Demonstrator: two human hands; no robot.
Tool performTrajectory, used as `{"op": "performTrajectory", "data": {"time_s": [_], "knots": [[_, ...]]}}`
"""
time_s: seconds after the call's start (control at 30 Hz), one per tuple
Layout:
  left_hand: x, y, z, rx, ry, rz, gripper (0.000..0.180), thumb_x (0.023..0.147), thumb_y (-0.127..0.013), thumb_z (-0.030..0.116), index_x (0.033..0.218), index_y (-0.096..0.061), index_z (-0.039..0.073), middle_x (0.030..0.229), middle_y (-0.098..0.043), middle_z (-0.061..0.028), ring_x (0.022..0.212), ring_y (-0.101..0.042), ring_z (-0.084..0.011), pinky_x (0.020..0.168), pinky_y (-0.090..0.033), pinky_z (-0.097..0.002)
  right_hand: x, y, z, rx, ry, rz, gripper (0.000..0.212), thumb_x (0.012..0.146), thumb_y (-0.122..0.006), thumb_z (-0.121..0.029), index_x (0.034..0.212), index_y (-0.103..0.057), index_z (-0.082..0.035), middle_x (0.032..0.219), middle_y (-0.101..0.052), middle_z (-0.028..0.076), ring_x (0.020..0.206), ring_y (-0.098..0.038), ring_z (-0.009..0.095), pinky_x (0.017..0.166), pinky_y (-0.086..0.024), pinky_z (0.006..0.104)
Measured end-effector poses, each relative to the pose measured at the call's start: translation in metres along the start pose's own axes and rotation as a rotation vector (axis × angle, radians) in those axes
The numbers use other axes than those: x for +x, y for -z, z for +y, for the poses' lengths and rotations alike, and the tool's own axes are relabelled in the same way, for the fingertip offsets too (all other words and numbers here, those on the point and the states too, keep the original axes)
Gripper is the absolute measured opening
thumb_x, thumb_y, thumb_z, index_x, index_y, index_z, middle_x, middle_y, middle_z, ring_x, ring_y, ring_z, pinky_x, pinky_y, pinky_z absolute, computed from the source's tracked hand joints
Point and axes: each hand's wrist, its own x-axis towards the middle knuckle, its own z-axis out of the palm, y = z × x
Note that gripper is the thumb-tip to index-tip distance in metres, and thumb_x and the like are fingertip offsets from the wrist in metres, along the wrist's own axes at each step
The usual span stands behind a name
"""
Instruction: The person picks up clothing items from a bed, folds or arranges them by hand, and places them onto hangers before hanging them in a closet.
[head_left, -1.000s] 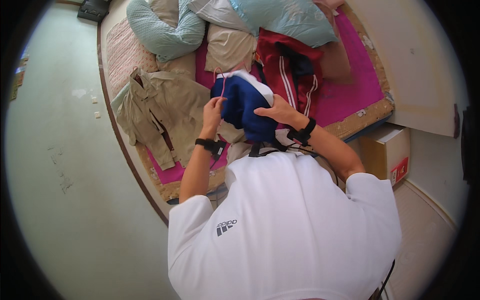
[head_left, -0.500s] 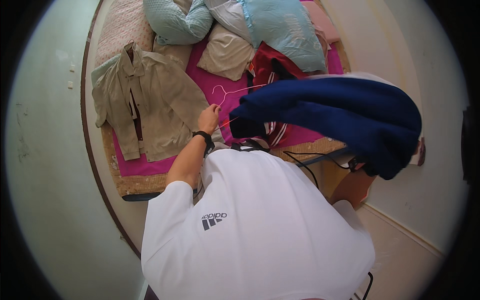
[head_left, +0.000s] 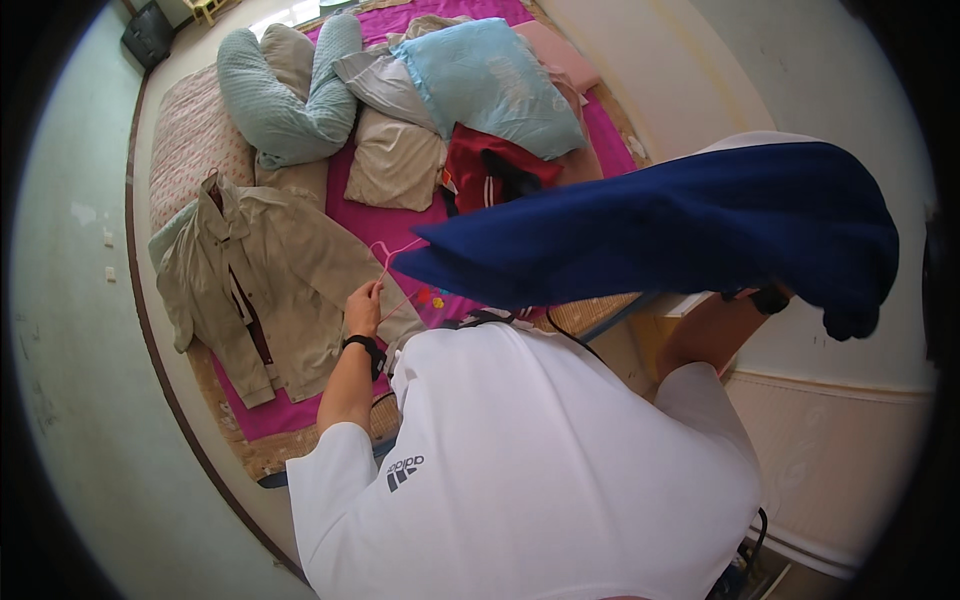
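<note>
My left hand is closed around a pink wire clothes hanger by its neck, beside a beige jacket. A long dark-blue garment covers the hanger's right part, stretching through the air to the right. Its kind is unclear from its folds. My right forearm reaches up under the garment's far right end, with a dark band at the wrist. Cloth hides the fingers of that hand. The beige jacket lies spread on the bed, with a hanger hook at its collar.
Behind the garment lie a red garment with white stripes, a light-blue pillow, a beige cushion and a curled pale-blue pillow. A magenta sheet covers the bed. Walls rise at left and right; a dark suitcase stands far left.
The view has shifted. The dark-blue garment now stretches further to the right and covers more of the hanger and red garment. My left hand keeps hold of the hanger.
</note>
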Motion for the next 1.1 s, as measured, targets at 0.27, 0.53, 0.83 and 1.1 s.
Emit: {"op": "performTrajectory", "data": {"time_s": [0.27, 0.53, 0.83, 1.1], "knots": [[-0.006, 0.006, -0.068, 0.44, 0.013, 0.252, 0.045, 0.094, -0.065, 0.027, 0.13, -0.062, 0.001, 0.126, -0.065, -0.0241, 0.118, -0.06, -0.0413, 0.101, -0.048, -0.0452, -0.001, -0.114, 0.042, 0.114, -0.66, 0.301, 0.026, 0.1, -0.064, -0.03, 0.11, -0.064, -0.006, 0.09, -0.07, 0.008, 0.084, -0.069, 0.02, 0.079, -0.056, 0.0333], [-0.037, 0.073, 0.267, -0.374, -0.865, -0.13, 0.088, 0.078, -0.084, 0.005, 0.153, -0.037, 0.005, 0.152, -0.047, -0.0147, 0.136, -0.05, -0.0286, 0.111, -0.043, -0.0393, -0.066, -0.137, 0.142, 0.13, -1.286, 0.131, 0.027, 0.1, -0.063, -0.037, 0.106, -0.064, -0.011, 0.085, -0.072, 0.007, 0.068, -0.069, 0.015, 0.058, -0.055, 0.032], [-0.035, 0.097, 0.313, -1.004, -0.524, -0.181, 0.044, 0.1, -0.064, 0.013, 0.141, -0.052, -0.001, 0.128, -0.065, -0.0097, 0.12, -0.061, -0.0198, 0.103, -0.05, -0.0347, -0.075, -0.162, 0.147, 0.076, -0.749, -0.328, 0.047, 0.105, -0.054, -0.03, 0.139, -0.052, 0.002, 0.127, -0.066, 0.016, 0.101, -0.067, 0.017, 0.085, -0.053, 0.0281], [-0.028, 0.136, 0.306, -1.26, -0.189, -0.463, 0.056, 0.105, -0.055, 0.041, 0.143, -0.049, 0.0, 0.136, -0.062, -0.0124, 0.122, -0.062, -0.0248, 0.105, -0.051, -0.0389, -0.08, -0.168, 0.171, -0.432, -0.252, -0.154, 0.06, 0.084, -0.084, -0.019, 0.136, -0.056, -0.005, 0.121, -0.065, 0.008, 0.115, -0.06, 0.016, 0.094, -0.048, 0.0276]]}}
